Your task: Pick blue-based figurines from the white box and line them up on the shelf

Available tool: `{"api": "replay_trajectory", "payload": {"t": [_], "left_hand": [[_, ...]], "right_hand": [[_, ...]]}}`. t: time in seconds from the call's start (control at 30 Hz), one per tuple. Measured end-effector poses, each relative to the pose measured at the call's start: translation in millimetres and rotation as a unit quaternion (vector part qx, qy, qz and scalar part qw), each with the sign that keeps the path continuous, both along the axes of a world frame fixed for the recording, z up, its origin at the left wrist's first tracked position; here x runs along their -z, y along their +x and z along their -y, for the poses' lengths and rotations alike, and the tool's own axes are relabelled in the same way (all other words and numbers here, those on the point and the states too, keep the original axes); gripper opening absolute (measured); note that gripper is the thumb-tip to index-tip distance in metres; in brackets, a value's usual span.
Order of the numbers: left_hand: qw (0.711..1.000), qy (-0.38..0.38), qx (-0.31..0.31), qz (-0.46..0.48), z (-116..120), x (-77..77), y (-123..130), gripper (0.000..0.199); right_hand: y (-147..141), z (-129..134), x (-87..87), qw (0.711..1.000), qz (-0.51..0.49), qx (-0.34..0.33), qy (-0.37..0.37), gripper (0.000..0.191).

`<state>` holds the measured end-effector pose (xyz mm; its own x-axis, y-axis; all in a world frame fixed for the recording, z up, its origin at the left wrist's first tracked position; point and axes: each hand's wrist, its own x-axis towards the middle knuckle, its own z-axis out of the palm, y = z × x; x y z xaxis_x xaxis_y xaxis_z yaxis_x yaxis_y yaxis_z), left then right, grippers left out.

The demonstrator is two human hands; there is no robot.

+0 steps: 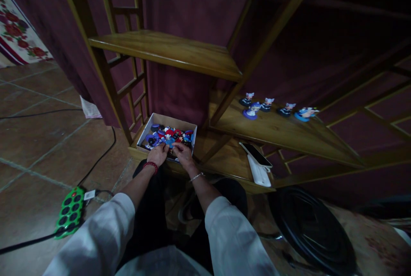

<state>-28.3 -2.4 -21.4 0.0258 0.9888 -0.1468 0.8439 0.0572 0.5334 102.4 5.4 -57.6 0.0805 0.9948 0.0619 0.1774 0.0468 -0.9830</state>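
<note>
Pinching a blue piece (pixel 170 142), in narrow grip, with left hand (pixel 158 154) and right hand (pixel 183 154); over a box (pixel 171 120) of figurines (pixel 171 133).

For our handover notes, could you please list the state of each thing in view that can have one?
Box: open, part-covered by the hands.
Loose figurines: jumbled inside the box.
Displayed figurines: set out on the shelf.
Phone: screen up, looks dark.
Power strip: on or off unclear.
Left hand: fingers bent, grip unclear.
Right hand: fingers bent, grip unclear.
</note>
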Motion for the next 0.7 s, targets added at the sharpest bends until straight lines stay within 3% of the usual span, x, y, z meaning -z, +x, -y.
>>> {"api": "replay_trajectory", "payload": {"t": [0.37,0.7], "left_hand": [[0.999,0.026,-0.007,-0.034,5.0,-0.4,-1.8,0.033],[0.988,0.106,-0.1,-0.061,10.8,-5.3,-21.0,0.03]], "right_hand": [[-5.1,2.7,2.0,0.996,0.076,-0.055,-0.003,0.019],[-12.2,-16.2,5.4,0.982,0.18,0.006,-0.051,0.025]]}}
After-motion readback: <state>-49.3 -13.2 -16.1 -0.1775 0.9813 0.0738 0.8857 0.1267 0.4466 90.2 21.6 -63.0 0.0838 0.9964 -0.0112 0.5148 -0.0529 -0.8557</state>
